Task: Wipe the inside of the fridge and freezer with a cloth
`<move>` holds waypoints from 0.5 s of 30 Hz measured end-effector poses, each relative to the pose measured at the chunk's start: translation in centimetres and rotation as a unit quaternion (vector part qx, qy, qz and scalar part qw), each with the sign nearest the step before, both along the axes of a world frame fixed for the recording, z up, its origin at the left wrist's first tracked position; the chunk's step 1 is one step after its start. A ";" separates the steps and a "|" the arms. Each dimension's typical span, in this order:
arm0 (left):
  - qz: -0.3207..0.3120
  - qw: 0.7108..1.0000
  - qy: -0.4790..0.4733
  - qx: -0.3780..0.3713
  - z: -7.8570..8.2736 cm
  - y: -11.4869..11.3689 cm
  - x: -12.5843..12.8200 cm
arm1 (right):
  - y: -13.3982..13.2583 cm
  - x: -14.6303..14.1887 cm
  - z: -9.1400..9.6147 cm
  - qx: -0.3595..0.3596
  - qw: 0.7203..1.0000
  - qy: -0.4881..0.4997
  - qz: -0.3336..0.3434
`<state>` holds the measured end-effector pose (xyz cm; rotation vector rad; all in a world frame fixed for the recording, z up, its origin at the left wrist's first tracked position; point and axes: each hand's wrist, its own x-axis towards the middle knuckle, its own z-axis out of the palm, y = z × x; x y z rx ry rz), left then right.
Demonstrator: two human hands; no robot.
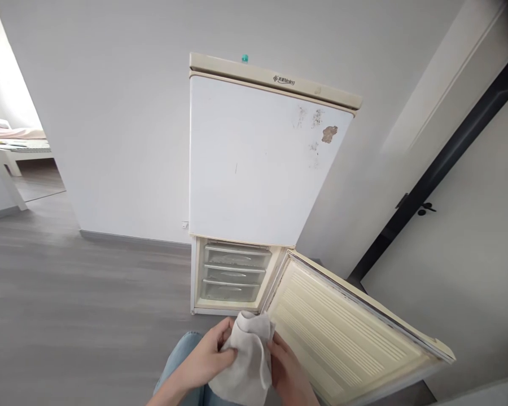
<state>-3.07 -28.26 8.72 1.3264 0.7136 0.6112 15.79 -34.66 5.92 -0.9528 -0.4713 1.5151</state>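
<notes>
Both of my hands hold a light grey cloth [248,361] at the bottom middle of the view. My left hand [207,356] pinches its left edge with closed fingers. My right hand [287,372] grips its right side. In front of me stands an old white fridge [254,163] with its upper door closed and stained at the top right. Its lower freezer door [342,338] is swung open to the right, close to my right hand. Inside, three clear freezer drawers [232,273] show.
Grey wood floor [76,304] spreads to the left. A doorway at far left opens onto a room with a bed [17,138]. A white door with a black handle [425,210] stands at right. A small teal object [245,58] sits on top of the fridge.
</notes>
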 end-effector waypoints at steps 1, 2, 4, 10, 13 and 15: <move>-0.014 0.999 0.028 0.022 0.3 -0.2 0.0 | 0.1 0.0 0.0 -0.004 1.000 -0.008 0.006; -0.031 0.997 0.052 0.042 0.5 -0.5 0.0 | 0.1 -0.1 0.0 -0.015 1.000 -0.025 0.008; -0.059 0.992 0.089 0.066 0.7 -0.7 0.0 | 0.2 -0.3 0.0 -0.045 0.997 -0.064 0.010; -0.035 0.987 0.134 0.078 0.1 -0.5 -0.2 | -0.1 -0.1 -0.5 -0.001 0.998 -0.055 0.037; -0.025 0.988 0.126 0.087 0.0 -0.6 -0.3 | -0.3 0.7 -1.4 0.024 0.999 -0.041 0.026; -0.036 0.979 0.164 0.115 0.2 -0.9 -0.1 | -0.4 1.2 -2.2 0.021 0.998 -0.049 0.030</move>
